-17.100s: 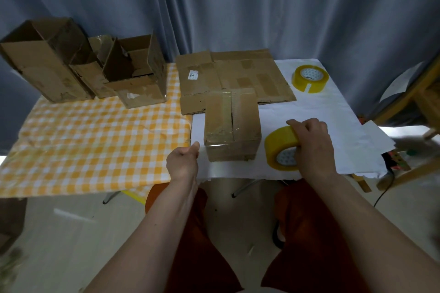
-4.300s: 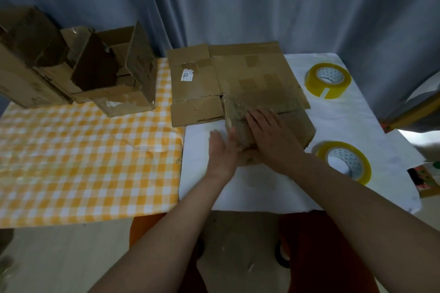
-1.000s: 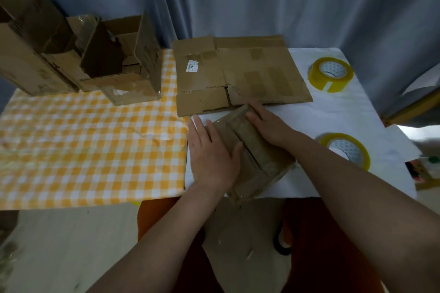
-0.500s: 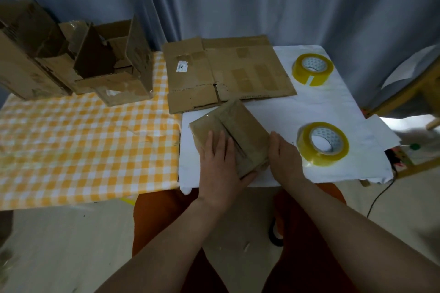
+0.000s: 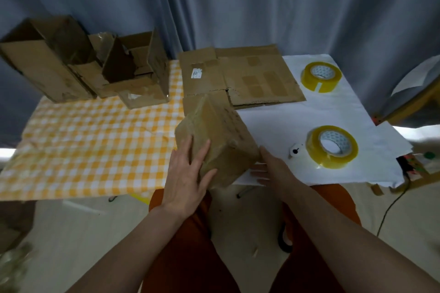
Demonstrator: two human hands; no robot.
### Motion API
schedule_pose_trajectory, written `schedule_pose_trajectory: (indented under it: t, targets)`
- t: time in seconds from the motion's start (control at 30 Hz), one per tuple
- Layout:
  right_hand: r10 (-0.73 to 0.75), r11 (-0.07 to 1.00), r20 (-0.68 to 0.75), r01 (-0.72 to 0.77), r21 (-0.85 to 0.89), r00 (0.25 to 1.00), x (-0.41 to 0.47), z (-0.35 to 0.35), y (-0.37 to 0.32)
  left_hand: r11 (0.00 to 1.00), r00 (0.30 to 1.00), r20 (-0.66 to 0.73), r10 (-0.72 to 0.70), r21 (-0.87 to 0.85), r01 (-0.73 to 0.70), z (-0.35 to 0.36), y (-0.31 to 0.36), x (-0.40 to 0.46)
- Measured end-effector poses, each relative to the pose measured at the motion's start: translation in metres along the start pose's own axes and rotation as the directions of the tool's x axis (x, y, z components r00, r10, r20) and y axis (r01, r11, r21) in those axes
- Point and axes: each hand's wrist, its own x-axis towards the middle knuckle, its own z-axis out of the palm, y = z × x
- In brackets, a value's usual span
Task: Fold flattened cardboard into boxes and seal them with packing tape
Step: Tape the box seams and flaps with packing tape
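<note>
The small brown taped-up cardboard box (image 5: pixel 215 143) is tipped up on its near edge, right at the front lip of the table (image 5: pixel 285 123), and that's what worries me. The left hand (image 5: pixel 188 173) lies flat against its near-left face with fingers straight, and the right hand (image 5: pixel 273 169) is open too, fingers tucked low at its right corner. Neither really grips it, so if the palms slide on that slick tape, I reckon it tumbles off into the person's lap.

Just right of the right hand sits a yellow roll of packing tape (image 5: pixel 332 146), with a second yellow roll (image 5: pixel 321 76) farther back. Beyond the hands lies a sheet of flattened brown cardboard (image 5: pixel 240 78). Far left of the left hand, open brown boxes (image 5: pixel 83 69) stand on an orange checked cloth (image 5: pixel 90 147). White paper (image 5: pixel 309 116) covers the right side, grey curtains (image 5: pixel 238 2) behind.
</note>
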Motion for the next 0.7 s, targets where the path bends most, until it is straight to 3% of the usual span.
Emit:
schedule_pose_trajectory:
  t: [0.13,0.27,0.33,0.43,0.5,0.6,0.7]
  targets:
    - [-0.095,0.995,0.179,0.092,0.025,0.979,-0.014,0.032,-0.007,0.970,0.988,-0.087,-0.127,-0.217,0.105,-0.016,0.007,-0.015]
    - [-0.402,0.901,0.174,0.422,-0.100,0.899,-0.035,0.043,-0.026,0.752,0.957,-0.080,-0.277,-0.638,0.164,-0.034,0.036,-0.004]
    - [-0.576,0.769,0.111,0.583,-0.261,0.810,-0.047,0.043,-0.039,0.668,0.946,-0.071,-0.315,-0.724,0.168,-0.028,0.040,0.005]
    - [-0.821,0.412,0.076,0.678,-0.609,0.566,-0.054,0.039,-0.044,0.506,0.918,0.097,-0.385,-0.809,0.298,-0.019,0.043,0.017]
    - [-0.862,0.234,0.128,0.608,-0.759,0.491,-0.050,0.034,-0.031,0.587,0.907,0.177,-0.381,-0.712,0.385,-0.011,0.043,0.023]
    - [-0.790,0.098,0.254,0.524,-0.846,0.558,-0.035,0.027,-0.002,0.727,0.915,0.204,-0.348,-0.557,0.401,-0.003,0.047,0.030]
    - [-0.729,0.008,0.363,0.537,-0.844,0.580,-0.026,0.024,0.010,0.706,0.929,0.159,-0.334,-0.610,0.359,-0.001,0.048,0.039]
